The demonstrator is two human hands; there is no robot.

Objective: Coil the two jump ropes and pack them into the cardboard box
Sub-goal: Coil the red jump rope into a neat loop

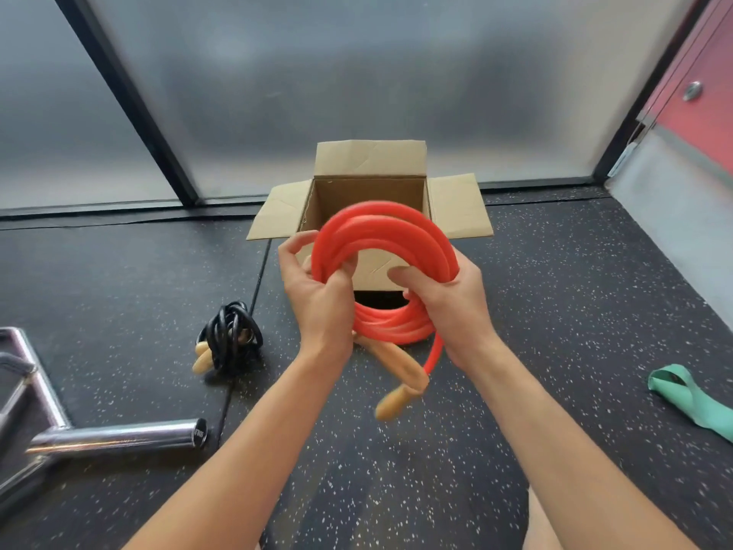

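Soft daylight through frosted panes (357, 73), faint shadows, wide-angle bowing at edges, motion-blurred wooden handle (396, 402).

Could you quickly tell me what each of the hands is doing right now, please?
Left hand: closed on the red jump rope coil.
Right hand: closed on the same coil's other side.

The red rope (382, 232) looks like smooth, slightly glossy plastic or rubber tubing, with pale, matt wooden handles (400, 385). The black rope (232, 335) is shinier, glossy plastic with light wooden handles too. The box (456, 204) is plain brown cardboard, matt and creased. The floor (119, 279) is dark, matt, speckled rubber matting. The bar (119, 434) is polished, mirror-bright metal. The green band (690, 398) looks like thin matt rubber. The wall panes (357, 73) are frosted.
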